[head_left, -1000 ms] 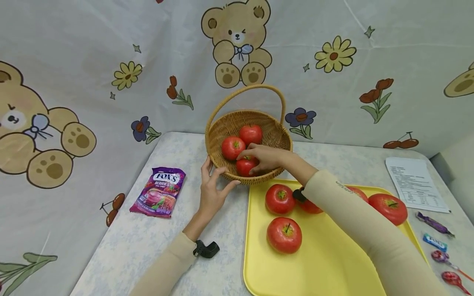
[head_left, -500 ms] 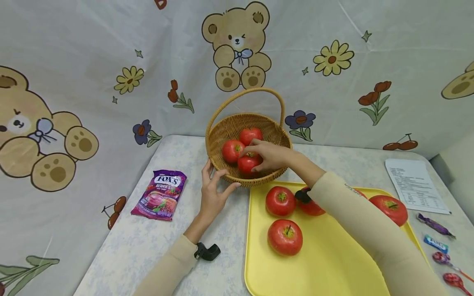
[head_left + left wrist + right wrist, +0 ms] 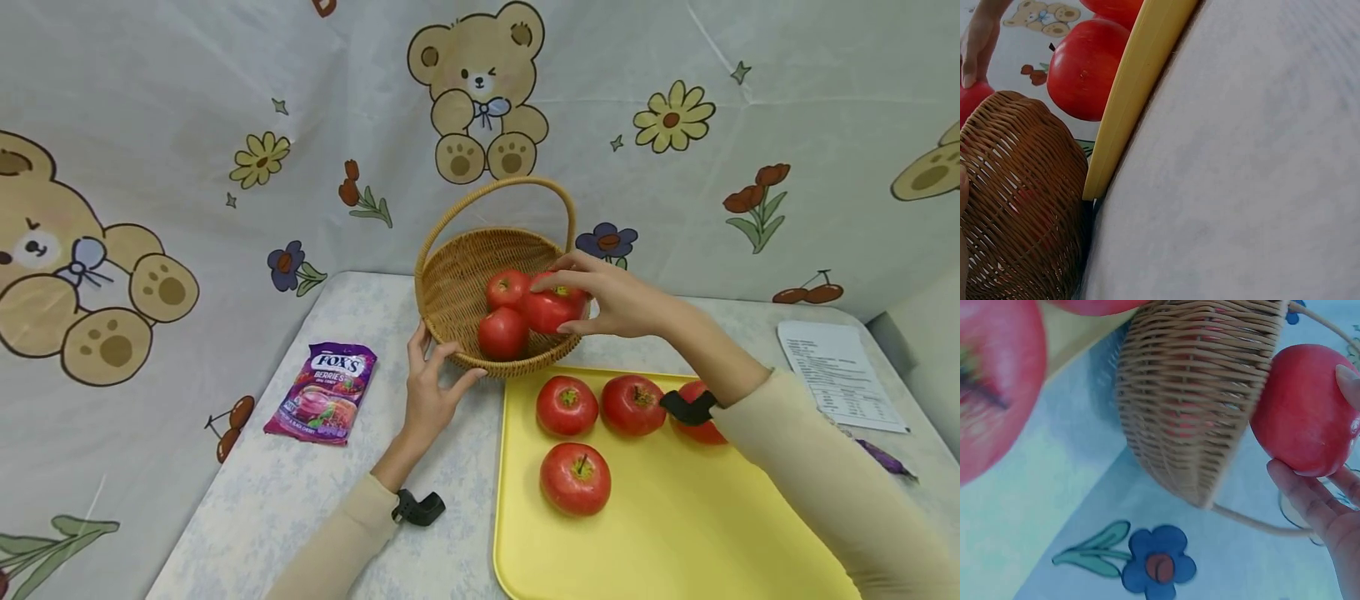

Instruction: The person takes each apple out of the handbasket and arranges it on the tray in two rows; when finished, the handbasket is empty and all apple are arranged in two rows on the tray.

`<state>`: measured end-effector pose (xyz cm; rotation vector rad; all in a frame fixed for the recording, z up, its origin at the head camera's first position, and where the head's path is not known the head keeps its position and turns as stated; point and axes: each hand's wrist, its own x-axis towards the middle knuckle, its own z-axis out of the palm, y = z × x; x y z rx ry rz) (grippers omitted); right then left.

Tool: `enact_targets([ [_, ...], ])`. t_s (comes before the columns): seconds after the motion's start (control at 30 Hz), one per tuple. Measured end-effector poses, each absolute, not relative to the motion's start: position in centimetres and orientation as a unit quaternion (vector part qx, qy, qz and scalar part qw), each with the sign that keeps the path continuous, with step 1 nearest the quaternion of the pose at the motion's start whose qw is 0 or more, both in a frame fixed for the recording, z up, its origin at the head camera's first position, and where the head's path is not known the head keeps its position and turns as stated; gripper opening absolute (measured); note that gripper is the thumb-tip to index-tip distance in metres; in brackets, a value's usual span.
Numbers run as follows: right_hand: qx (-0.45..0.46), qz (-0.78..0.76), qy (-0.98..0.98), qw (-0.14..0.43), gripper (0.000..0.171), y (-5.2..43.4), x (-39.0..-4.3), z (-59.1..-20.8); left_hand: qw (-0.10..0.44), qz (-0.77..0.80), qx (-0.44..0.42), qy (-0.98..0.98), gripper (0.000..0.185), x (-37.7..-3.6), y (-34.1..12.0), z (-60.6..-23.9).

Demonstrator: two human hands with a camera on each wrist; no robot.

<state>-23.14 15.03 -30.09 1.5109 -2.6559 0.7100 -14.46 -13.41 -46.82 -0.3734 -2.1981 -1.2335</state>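
Head view: right hand (image 3: 622, 300) gripped red apple (image 3: 553, 307), fingers curled round it, over right rim of wicker basket (image 3: 450, 283) near counter's back edge. Left hand (image 3: 429, 385) rested against basket's front rim, fingers spread. Two apples left inside.

Left wrist view: basket wall (image 3: 1016, 212) touching yellow tray (image 3: 1135, 87) corner.

Right wrist view: apple (image 3: 1304, 412) pinched between fingers (image 3: 1300, 487), just beside basket.

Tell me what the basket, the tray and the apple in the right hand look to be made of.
Basket: woven wicker or rattan, matte tan, strands plainly visible. Tray: likely plastic, smooth plain yellow with a rounded raised rim. Apple in the right hand: glossy, even red skin; real or artificial cannot be told.
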Motion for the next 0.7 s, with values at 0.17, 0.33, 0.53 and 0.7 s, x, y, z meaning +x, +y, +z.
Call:
enact_targets([
  [0.17, 0.48, 0.209, -0.852, 0.011, 0.061, 17.7, -20.1, -29.4, 0.299, -0.462, -0.139, -0.823, 0.042, -14.5, -13.4, -46.9],
  [0.33, 0.466, 0.195, -0.863, 0.005, 0.068, 20.2, -16.6, -30.3, 0.302, -0.464, -0.145, -0.82, 0.041, -14.7, -13.5, -46.9],
  [0.53, 0.471, 0.189, -0.862, 0.011, 0.072, 22.0, -13.0, -32.9, 0.302, -0.466, -0.148, -0.818, 0.042, -14.7, -13.4, -46.9],
  [0.7, 0.463, 0.178, -0.869, 0.013, 0.072, 23.2, -10.5, -34.7, 0.295, -0.47, -0.146, -0.819, 0.041, -14.6, -13.6, -46.8],
])
